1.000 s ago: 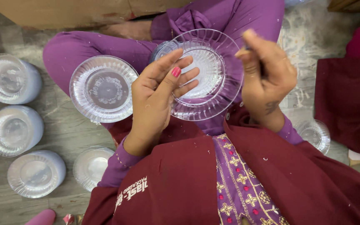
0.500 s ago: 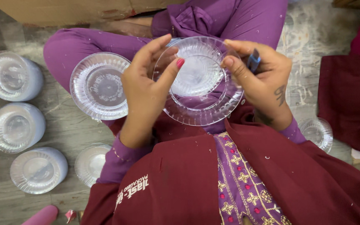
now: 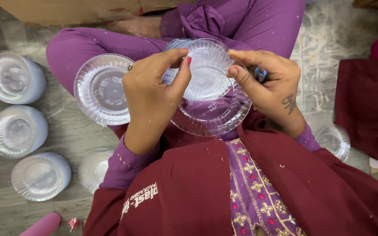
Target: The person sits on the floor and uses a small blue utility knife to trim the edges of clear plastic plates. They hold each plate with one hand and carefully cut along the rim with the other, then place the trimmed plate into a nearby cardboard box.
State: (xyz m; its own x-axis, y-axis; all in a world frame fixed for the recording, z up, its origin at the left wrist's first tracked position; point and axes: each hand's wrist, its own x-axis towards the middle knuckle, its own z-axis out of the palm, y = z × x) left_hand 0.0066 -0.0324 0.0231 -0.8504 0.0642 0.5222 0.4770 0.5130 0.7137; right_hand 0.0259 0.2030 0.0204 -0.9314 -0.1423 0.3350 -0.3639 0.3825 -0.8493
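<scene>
Between both hands (image 3: 154, 94), clear plastic plates (image 3: 206, 94)

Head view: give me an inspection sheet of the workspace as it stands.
Surface: grey floor; the person sits cross-legged on it.
Job's things: clear plastic plates held over the lap; another plate rests on the knee.
Clutter: three plate stacks at the left, a pink object.
Hands: left hand and right hand pinch the plates' rim; a blue item sits in the right.
Cables: nothing seen.
Surroundings: cardboard at top, maroon cloth at right.
</scene>
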